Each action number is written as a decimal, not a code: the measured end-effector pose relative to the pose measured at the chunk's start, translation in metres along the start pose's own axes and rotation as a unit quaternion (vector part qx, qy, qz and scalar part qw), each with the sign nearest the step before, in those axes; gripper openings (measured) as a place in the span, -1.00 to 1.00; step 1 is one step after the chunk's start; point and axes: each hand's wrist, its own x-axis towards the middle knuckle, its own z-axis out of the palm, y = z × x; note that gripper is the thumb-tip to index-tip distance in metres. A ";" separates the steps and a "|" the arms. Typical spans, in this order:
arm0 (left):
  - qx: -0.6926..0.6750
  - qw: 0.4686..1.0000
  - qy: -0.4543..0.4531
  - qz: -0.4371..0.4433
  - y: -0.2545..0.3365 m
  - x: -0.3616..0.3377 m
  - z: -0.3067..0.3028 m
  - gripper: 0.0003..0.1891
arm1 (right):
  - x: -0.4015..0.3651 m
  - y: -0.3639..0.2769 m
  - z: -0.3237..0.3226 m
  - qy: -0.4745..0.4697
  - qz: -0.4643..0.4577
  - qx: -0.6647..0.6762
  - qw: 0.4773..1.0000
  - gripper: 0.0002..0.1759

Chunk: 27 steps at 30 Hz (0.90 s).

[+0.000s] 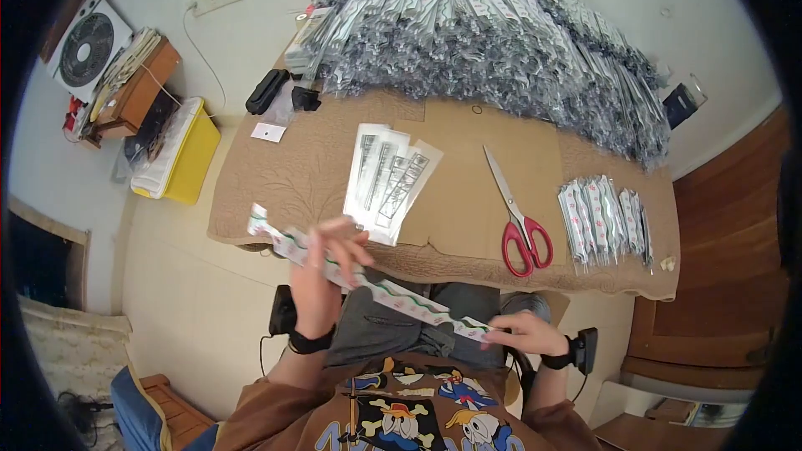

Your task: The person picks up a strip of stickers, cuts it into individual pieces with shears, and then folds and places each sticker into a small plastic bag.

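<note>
The left hand (316,291) is at the patterned strip (409,304), a little in from its left end, raised with its fingers spread loosely toward the right and slightly blurred; whether they grip cannot be made out. The left forearm (299,369) rises steeply to it from the strip's near side. The right hand (528,334) pinches the strip's right end between thumb and fingers, fingertips pointing left, its forearm (548,386) angling in from nearer the body. The thighs (393,330) lie beneath the strip.

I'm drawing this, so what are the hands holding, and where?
A wavy-patterned white strip: the right hand pinches one end; the left hand holds it short of the other end.
</note>
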 end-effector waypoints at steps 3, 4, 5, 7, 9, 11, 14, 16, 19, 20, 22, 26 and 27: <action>-0.430 0.898 -0.078 -0.050 -0.013 0.006 -0.009 -0.58 | -0.005 -0.006 0.000 0.031 -0.248 0.197 0.948 -0.74; -0.431 0.897 -0.082 -0.054 -0.014 0.002 0.002 -0.58 | -0.006 -0.007 0.002 0.048 -0.364 0.288 0.884 -0.72; -0.444 0.889 -0.040 -0.108 -0.016 -0.006 0.022 -0.54 | -0.002 -0.009 0.009 0.076 -0.361 0.347 0.863 -0.72; -0.455 0.875 -0.002 -0.163 -0.015 -0.018 0.064 -0.48 | 0.020 -0.036 0.022 0.124 -0.262 0.417 0.862 -0.72; -0.285 0.936 0.056 -0.198 -0.008 -0.024 0.093 -0.48 | 0.049 -0.062 0.030 0.136 -0.134 0.414 0.890 -0.71; -0.242 0.945 0.006 -0.222 -0.009 -0.025 0.087 -0.49 | 0.062 -0.056 0.033 0.127 -0.102 0.398 0.903 -0.72; -0.155 0.945 -0.085 -0.274 -0.009 -0.023 0.068 -0.49 | 0.055 -0.042 0.039 0.085 -0.139 0.304 0.939 -0.73; -0.050 0.991 -0.064 -0.110 -0.005 -0.011 0.051 -0.52 | 0.040 -0.024 0.026 0.050 -0.148 0.208 0.966 -0.71; -0.032 0.999 -0.012 0.000 0.011 0.007 0.012 -0.52 | 0.010 0.003 0.002 -0.039 -0.068 0.044 0.996 -0.72; -0.116 0.993 0.018 -0.003 0.014 0.010 0.001 -0.51 | 0.007 0.002 -0.001 -0.040 -0.068 0.044 0.996 -0.72; -0.199 0.979 0.045 -0.007 0.011 0.011 -0.001 -0.50 | -0.002 -0.001 -0.003 -0.018 -0.255 0.174 0.951 -0.72; -0.412 0.899 0.021 -0.150 -0.015 -0.008 0.053 -0.51 | 0.020 -0.024 0.008 0.013 -0.375 0.372 0.849 -0.72; -0.403 0.900 0.061 -0.153 -0.013 -0.016 0.074 -0.52 | 0.032 -0.043 0.009 0.019 -0.254 0.394 0.883 -0.72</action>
